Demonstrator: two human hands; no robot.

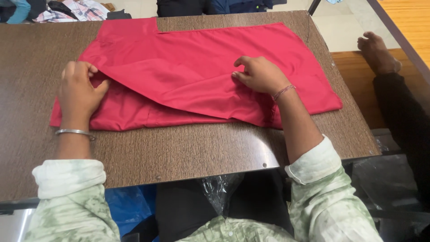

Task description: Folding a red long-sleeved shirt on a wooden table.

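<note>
Red cloth (201, 71) judged light, soft, limp; best taken at the folded edge. Fold pinched by left hand (78, 92) at cloth's left end; right hand (262, 74) pressed mid-cloth, fingers loosely curled, nothing gripped

The scene is evenly and brightly lit from above, with soft indoor light. A pale patch of glare sits on the brown worktop (251, 148) near its front edge, below the red cloth (201, 67). Shadows are faint and short: a thin dark line under the folded cloth edge and beneath the right hand (262, 74). The centre is sharp, weave and wood grain clear. The sleeves at the bottom corners look slightly soft and stretched by the wide lens.
</note>
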